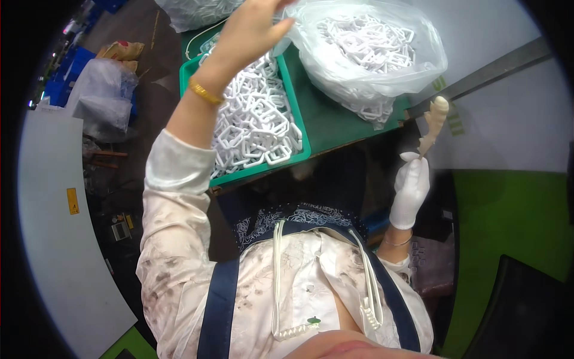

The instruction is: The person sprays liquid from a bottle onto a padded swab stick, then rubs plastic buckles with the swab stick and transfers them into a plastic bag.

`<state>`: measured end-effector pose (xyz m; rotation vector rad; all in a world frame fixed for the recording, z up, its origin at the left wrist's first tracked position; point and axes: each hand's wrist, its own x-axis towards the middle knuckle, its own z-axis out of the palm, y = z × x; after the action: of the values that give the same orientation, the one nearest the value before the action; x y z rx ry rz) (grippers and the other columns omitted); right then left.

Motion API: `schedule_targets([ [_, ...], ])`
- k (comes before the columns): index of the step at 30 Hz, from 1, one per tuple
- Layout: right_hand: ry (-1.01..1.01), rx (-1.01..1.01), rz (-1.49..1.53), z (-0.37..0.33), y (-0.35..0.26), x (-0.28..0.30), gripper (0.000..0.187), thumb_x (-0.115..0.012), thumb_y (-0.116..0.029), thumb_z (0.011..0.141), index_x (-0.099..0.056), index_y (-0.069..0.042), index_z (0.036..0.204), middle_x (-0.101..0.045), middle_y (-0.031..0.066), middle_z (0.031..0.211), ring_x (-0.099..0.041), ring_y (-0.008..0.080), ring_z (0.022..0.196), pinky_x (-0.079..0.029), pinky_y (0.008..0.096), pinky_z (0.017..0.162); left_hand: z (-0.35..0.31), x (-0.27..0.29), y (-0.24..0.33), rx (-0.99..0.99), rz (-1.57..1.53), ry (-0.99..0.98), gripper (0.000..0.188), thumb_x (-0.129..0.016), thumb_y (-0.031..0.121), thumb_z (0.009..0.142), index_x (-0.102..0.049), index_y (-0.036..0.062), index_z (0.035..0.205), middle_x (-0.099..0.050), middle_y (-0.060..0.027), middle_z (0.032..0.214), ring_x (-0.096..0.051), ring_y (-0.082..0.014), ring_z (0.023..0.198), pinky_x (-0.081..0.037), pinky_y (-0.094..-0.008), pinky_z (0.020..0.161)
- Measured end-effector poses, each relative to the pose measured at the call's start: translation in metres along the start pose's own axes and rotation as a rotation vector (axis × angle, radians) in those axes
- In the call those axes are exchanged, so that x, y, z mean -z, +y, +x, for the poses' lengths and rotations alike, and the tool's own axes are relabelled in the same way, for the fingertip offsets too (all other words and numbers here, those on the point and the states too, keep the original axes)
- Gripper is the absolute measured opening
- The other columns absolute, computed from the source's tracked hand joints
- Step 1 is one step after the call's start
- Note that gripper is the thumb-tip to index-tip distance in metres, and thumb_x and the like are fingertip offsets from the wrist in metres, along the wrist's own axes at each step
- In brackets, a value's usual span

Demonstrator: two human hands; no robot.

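My bare left hand is raised over the far end of a green tray and beside the rim of a clear plastic bag. Its thumb stands apart from the fingers, which the top edge partly cuts off; no held thing shows. White angular plastic links heap the tray, and more of them fill the bag. In a white glove, my right hand is closed around the lower end of a cream-coloured, curved, ragged-edged piece. That piece points up, apart from the bag; its kind is unclear.
Tray and bag rest on a green tabletop. Another plastic bag lies behind the tray. A white panel stands at left, near a plastic-wrapped bundle. To the right is a white and green wall.
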<state>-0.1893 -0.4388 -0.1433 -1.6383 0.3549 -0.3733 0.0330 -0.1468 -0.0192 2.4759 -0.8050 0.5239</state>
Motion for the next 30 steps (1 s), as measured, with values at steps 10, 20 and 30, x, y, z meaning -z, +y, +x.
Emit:
schedule_targets([
  [10, -0.133, 0.032, -0.046, 0.004, -0.006, -0.021, 0.030, -0.044, -0.025, 0.112, -0.063, -0.003, 0.107, -0.036, -0.0094, 0.067, -0.029, -0.0001, 0.057, -0.023, 0.0197, 0.052, -0.103, -0.065, -0.067, -0.047, 0.159, -0.640, 0.044, -0.079, 0.026, 0.079, -0.072, 0.0103, 0.119, -0.068, -0.0115, 0.119, -0.059, -0.0318, 0.114, -0.049, -0.0408, 0.099],
  [20, -0.164, 0.040, -0.064, 0.002, -0.003, -0.027, 0.033, -0.045, -0.030, 0.111, -0.062, -0.001, 0.109, -0.037, -0.0097, 0.069, -0.030, -0.0009, 0.057, -0.022, 0.0188, 0.050, -0.104, -0.061, -0.058, 0.191, -0.232, -0.590, 0.024, -0.072, 0.017, 0.080, -0.065, 0.0040, 0.098, -0.066, -0.0125, 0.096, -0.064, -0.0265, 0.089, -0.051, -0.0370, 0.080],
  [30, -0.210, 0.037, -0.060, 0.002, -0.003, -0.034, 0.033, -0.043, -0.029, 0.112, -0.062, -0.001, 0.109, -0.038, -0.0097, 0.070, -0.029, -0.0010, 0.056, -0.022, 0.0187, 0.050, -0.102, -0.035, -0.056, 0.393, -0.320, -0.211, 0.030, -0.056, 0.009, 0.093, -0.060, 0.0038, 0.122, -0.068, -0.0105, 0.098, -0.067, -0.0183, 0.091, -0.052, -0.0325, 0.078],
])
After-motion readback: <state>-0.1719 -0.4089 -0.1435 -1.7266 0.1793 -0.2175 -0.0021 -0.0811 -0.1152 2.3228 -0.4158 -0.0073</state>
